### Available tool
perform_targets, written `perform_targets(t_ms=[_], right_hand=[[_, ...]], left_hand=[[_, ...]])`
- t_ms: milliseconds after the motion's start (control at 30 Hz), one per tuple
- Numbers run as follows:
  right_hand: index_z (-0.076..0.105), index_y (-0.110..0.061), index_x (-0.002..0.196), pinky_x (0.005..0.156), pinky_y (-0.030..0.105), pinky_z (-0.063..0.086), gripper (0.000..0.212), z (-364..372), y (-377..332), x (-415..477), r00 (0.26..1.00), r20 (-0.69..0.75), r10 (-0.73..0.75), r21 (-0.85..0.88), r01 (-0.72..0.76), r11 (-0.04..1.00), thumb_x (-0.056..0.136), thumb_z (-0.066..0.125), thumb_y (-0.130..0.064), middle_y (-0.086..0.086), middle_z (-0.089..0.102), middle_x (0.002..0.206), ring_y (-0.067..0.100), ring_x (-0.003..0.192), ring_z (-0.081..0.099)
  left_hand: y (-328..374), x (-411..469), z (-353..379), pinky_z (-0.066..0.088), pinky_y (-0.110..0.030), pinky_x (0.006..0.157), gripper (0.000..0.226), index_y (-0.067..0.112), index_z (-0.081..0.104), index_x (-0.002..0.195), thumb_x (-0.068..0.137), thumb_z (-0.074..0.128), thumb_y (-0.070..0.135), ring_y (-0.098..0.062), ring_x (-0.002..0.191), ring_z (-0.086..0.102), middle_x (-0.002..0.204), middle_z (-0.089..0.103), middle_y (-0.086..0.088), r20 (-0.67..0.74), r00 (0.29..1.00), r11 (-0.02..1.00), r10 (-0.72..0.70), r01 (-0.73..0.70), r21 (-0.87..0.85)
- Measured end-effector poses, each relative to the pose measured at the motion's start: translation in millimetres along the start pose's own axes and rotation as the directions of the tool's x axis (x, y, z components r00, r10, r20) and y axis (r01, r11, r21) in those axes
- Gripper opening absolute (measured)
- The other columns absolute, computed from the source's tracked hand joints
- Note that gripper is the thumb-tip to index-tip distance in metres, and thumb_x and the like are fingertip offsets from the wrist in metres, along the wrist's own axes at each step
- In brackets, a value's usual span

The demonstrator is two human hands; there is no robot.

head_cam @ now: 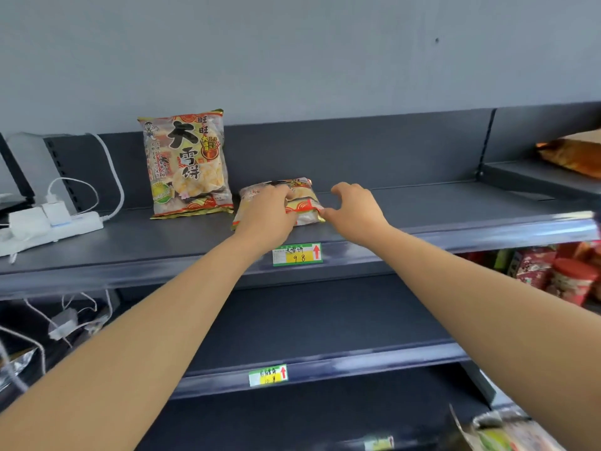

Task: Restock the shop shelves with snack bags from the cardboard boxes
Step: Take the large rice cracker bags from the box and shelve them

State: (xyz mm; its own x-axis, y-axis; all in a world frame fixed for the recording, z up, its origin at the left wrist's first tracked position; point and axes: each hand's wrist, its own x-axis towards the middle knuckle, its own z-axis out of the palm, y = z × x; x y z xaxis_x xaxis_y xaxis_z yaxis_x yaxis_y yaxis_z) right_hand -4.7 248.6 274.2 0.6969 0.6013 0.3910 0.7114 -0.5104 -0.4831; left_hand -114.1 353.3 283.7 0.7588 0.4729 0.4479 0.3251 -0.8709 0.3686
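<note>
One snack bag [187, 164] stands upright against the back panel of the top grey shelf [455, 209]. A second snack bag [304, 206] lies flat on that shelf to its right. My left hand [268, 213] rests on top of the lying bag with fingers curled over its left part. My right hand [356, 211] hovers at the bag's right end, fingers spread and curved, thumb touching the bag's corner. More bags [500, 431] show at the bottom right corner.
A white power strip [52, 222] with chargers and cables lies at the shelf's left end. A price tag [297, 254] sits on the shelf edge. Red packaged goods [566, 278] fill the neighbouring shelf on the right, with an orange bag [572, 156] above. Lower shelves are dark.
</note>
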Motion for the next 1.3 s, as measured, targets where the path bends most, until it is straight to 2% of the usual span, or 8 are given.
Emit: perform_targets(t_ms=[300, 567, 700, 833, 933, 1033, 1200, 1300], right_hand=[[0.045, -0.01, 0.136, 0.096, 0.039, 0.044, 0.047, -47.0, 74.9, -58.5, 0.994, -0.042, 0.099, -0.021, -0.099, 0.995, 0.093, 0.054, -0.026, 0.01, 0.052, 0.13, 0.028, 0.117, 0.05], [0.056, -0.005, 0.125, 0.088, 0.034, 0.047, 0.039, -108.0, 224.0, -144.7, 0.948, 0.034, 0.315, -0.11, -0.31, 0.944, 0.09, 0.059, -0.022, 0.014, 0.062, 0.121, 0.031, 0.106, 0.059], [0.062, 0.009, 0.098, 0.079, 0.037, 0.05, 0.031, -125.1, 306.6, -195.2, 0.869, 0.215, 0.445, -0.275, -0.384, 0.882, 0.088, 0.06, -0.02, 0.021, 0.064, 0.1, 0.036, 0.1, 0.06], [0.062, 0.012, 0.095, 0.07, 0.035, 0.049, 0.034, -123.9, 379.2, -241.2, 0.768, 0.358, 0.532, -0.406, -0.385, 0.829, 0.087, 0.059, -0.021, 0.029, 0.059, 0.097, 0.036, 0.093, 0.061], [0.065, 0.006, 0.092, 0.066, 0.033, 0.047, 0.034, -115.8, 423.0, -270.2, 0.667, 0.465, 0.582, -0.494, -0.35, 0.796, 0.092, 0.054, -0.026, 0.02, 0.061, 0.09, 0.031, 0.087, 0.061], [0.066, 0.002, 0.104, 0.071, 0.029, 0.044, 0.039, -105.2, 457.7, -290.0, 0.602, 0.529, 0.598, -0.539, -0.307, 0.785, 0.095, 0.05, -0.033, 0.015, 0.065, 0.105, 0.029, 0.098, 0.061], [0.057, -0.006, 0.127, 0.093, 0.037, 0.05, 0.049, -86.7, 502.1, -313.7, 0.555, 0.503, 0.663, -0.503, -0.436, 0.746, 0.091, 0.056, -0.038, 0.011, 0.06, 0.125, 0.029, 0.112, 0.057], [0.051, -0.006, 0.131, 0.095, 0.039, 0.048, 0.048, -84.6, 524.1, -321.7, 0.534, 0.422, 0.732, -0.476, -0.556, 0.681, 0.091, 0.057, -0.031, 0.013, 0.058, 0.126, 0.031, 0.114, 0.056]], left_hand=[[80.8, -46.1, 44.7, 0.041, -0.03, 0.09, 0.039, 0.01, 0.053, 0.128, 0.09, 0.059, 0.017, -0.022, 0.107, 0.055, 0.121, 0.058, -0.007, 0.15, 0.975, 0.98, 0.162, -0.14, -0.143], [199.1, -93.4, 153.7, 0.039, -0.023, 0.083, 0.036, 0.01, 0.055, 0.126, 0.091, 0.059, 0.017, -0.016, 0.096, 0.053, 0.113, 0.058, -0.005, 0.386, 0.892, 0.952, 0.233, -0.128, -0.278], [262.2, -127.8, 220.9, 0.04, -0.027, 0.085, 0.036, 0.008, 0.054, 0.126, 0.091, 0.058, 0.016, -0.023, 0.106, 0.054, 0.119, 0.058, -0.008, 0.541, 0.802, 0.95, 0.253, -0.1, -0.297], [301.9, -160.3, 285.2, 0.04, -0.029, 0.087, 0.038, 0.007, 0.052, 0.128, 0.092, 0.057, 0.018, -0.025, 0.113, 0.053, 0.127, 0.056, -0.01, 0.673, 0.707, 0.967, 0.218, -0.064, -0.246], [315.0, -181.1, 322.3, 0.044, -0.028, 0.078, 0.031, 0.009, 0.057, 0.121, 0.091, 0.058, 0.016, -0.024, 0.101, 0.057, 0.118, 0.058, -0.008, 0.743, 0.653, 0.98, 0.143, 0.014, -0.2], [319.9, -198.2, 349.7, 0.04, -0.031, 0.072, 0.007, 0.019, 0.054, 0.084, 0.09, 0.057, 0.016, -0.022, 0.083, 0.05, 0.095, 0.052, -0.006, 0.788, 0.611, 0.987, 0.073, 0.071, -0.147], [325.8, -213.1, 384.3, 0.046, -0.033, 0.082, 0.022, 0.011, 0.059, 0.11, 0.088, 0.058, 0.011, -0.023, 0.095, 0.056, 0.108, 0.057, -0.006, 0.841, 0.541, 0.98, -0.007, 0.17, -0.101], [338.6, -215.8, 406.2, 0.042, -0.032, 0.074, 0.015, 0.021, 0.05, 0.084, 0.085, 0.062, 0.012, -0.022, 0.084, 0.051, 0.097, 0.055, -0.007, 0.865, 0.501, 0.963, -0.032, 0.247, -0.108]])
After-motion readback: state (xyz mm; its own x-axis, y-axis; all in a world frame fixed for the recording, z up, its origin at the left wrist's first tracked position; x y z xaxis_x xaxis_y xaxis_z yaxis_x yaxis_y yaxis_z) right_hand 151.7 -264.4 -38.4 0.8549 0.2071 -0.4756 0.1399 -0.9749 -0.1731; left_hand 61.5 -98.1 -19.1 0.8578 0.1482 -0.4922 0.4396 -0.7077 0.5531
